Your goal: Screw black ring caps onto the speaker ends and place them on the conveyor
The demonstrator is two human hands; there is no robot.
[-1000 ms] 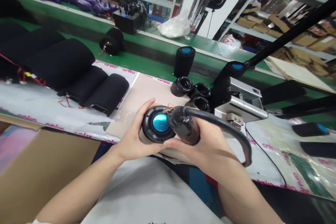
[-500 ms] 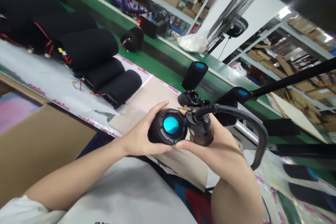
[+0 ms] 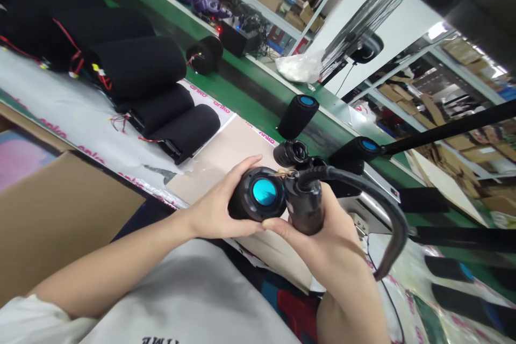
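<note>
My left hand (image 3: 220, 201) is wrapped around a black cylindrical speaker (image 3: 242, 204), whose shiny blue round end faces up at me. In my right hand (image 3: 322, 236) is a black electric screwdriver (image 3: 305, 209), its thick cable curving off to the right. The tool lies against the speaker's right side, and my right thumb touches the speaker's lower edge. Where the screwdriver's tip is, I cannot see. Just beyond my hands rests a black ribbed cylinder (image 3: 291, 153). Further back a black speaker with a blue end (image 3: 298, 117) stands upright.
Several black fabric-covered cylinders (image 3: 137, 67) with loose wires lie at the left. A cardboard box (image 3: 72, 215) is near my left arm. Cardboard sheet (image 3: 229, 145) covers the bench ahead. A black bar (image 3: 451, 126) reaches in from the right, above more speakers. A white bag (image 3: 300, 67) sits behind.
My right hand and the screwdriver have shifted slightly left and down, closer against the speaker. My left hand keeps its hold almost unmoved. The view has turned a little.
</note>
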